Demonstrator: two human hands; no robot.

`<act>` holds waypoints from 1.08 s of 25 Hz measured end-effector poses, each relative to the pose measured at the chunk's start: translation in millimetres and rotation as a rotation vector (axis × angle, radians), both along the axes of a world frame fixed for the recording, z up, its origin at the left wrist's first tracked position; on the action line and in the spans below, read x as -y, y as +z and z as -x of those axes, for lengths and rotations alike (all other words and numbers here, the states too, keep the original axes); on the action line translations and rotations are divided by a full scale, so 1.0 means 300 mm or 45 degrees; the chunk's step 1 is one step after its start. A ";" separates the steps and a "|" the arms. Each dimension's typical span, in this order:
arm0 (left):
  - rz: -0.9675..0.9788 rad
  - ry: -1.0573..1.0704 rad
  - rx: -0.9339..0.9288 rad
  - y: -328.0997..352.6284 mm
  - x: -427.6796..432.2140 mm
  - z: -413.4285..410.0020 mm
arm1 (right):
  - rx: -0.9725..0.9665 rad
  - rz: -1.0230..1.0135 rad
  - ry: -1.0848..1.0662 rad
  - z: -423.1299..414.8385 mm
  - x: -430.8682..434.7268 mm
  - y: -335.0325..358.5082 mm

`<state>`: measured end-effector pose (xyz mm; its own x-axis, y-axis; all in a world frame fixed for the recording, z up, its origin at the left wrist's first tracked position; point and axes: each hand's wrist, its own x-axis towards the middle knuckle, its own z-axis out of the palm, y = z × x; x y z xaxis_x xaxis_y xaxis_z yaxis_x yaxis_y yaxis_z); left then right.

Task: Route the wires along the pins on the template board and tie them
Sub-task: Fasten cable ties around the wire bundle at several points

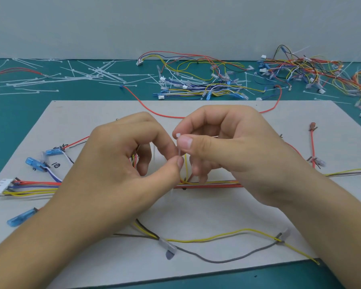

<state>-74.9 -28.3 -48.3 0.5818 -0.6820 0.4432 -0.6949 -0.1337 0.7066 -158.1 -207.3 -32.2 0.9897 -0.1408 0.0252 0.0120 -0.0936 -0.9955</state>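
Both hands are held curled above the middle of the template board [196, 215], thumbs nearly meeting. The head of a white cable tie [178, 152] is pinched by the right hand [227, 151], and its strap is pinched just below by the left hand [117, 163]. The wires [208, 184] are laid across the board beneath, partly hidden by fingers. The tie's lower end cannot be made out.

Both hands meet over the grey template board [196, 215]: the right hand [227, 155] pinches the head of a white cable tie [178, 142], and the left hand [121, 163] pinches its strap just below. Beneath them runs a red-and-yellow wire bundle [217, 185]. Loose cable ties [81, 76] litter the green mat [19, 113] behind.
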 end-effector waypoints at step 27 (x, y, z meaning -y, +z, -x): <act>-0.515 0.079 -0.009 -0.018 -0.009 -0.013 | 0.254 0.208 -0.502 -0.033 0.025 -0.029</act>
